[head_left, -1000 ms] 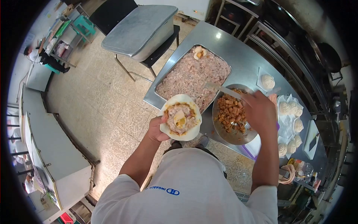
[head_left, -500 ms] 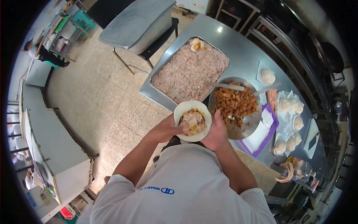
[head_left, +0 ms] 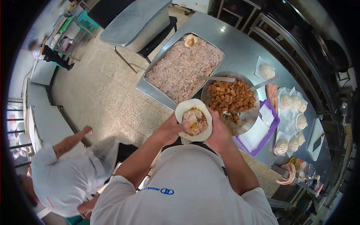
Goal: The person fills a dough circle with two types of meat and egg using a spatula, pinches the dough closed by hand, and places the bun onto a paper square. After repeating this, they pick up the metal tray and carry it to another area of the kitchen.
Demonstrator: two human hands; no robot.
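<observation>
A round white dough wrapper (head_left: pixel 184 108) heaped with minced meat, brown filling and a piece of egg sits between both hands, in front of my chest. My left hand (head_left: pixel 173 129) supports it from the left, thumb on the filling. My right hand (head_left: pixel 218 132) cups its right edge. Just beyond it stands a round metal bowl of brown diced filling (head_left: pixel 229 98) with a spatula (head_left: pixel 216 79) resting in it. A large steel tray of pink minced meat (head_left: pixel 183 69) lies to the left of the bowl.
Finished white buns (head_left: pixel 291 101) on paper squares line the steel counter (head_left: pixel 240 48) at right, beside a purple tray (head_left: pixel 262 140). A covered metal tub (head_left: pixel 133 20) rests on a chair at top. Another person in white (head_left: pixel 63 172) bends over at lower left.
My right hand left the spatula in the bowl and came to the wrapper. The wrapper moved right and closer to my chest. Another person has come into view at lower left.
</observation>
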